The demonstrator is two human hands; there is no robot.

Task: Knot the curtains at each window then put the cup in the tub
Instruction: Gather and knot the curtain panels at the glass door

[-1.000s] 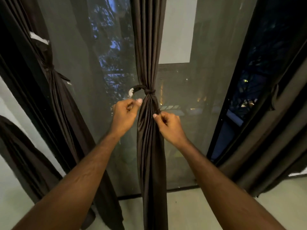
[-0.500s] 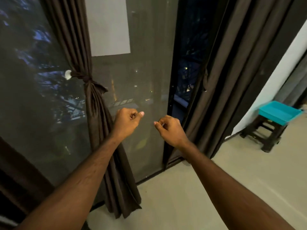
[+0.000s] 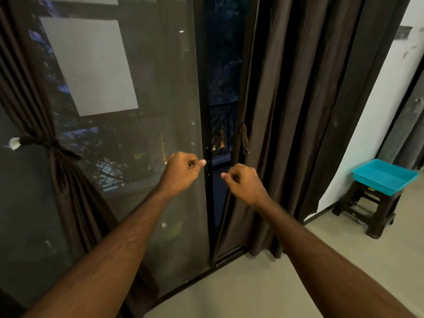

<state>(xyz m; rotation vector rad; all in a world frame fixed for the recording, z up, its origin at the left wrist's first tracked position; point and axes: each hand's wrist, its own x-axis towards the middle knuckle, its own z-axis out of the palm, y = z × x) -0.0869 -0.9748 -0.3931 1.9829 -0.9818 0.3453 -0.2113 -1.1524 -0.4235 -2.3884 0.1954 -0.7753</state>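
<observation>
A dark brown curtain [image 3: 66, 187] hangs at the left, tied in a knot [image 3: 53, 144] at mid-height. A wider dark brown curtain [image 3: 305, 106] hangs loose and unknotted at the right of the glass door. My left hand [image 3: 182, 172] and my right hand [image 3: 243, 183] are raised in front of the door frame between the two curtains, fingers curled, holding nothing. A turquoise tub [image 3: 385, 176] sits on a dark stool at the far right. No cup is in view.
A dark plastic stool [image 3: 369, 212] stands by the white wall [image 3: 385, 92]. The glass sliding door [image 3: 142, 134] has a black frame with a narrow opening. Pale floor [image 3: 263, 292] stretches to the right.
Both hands let go of the knotted curtain. The view swung right, so that curtain now lies far left and the loose curtain, tub and stool have come into view.
</observation>
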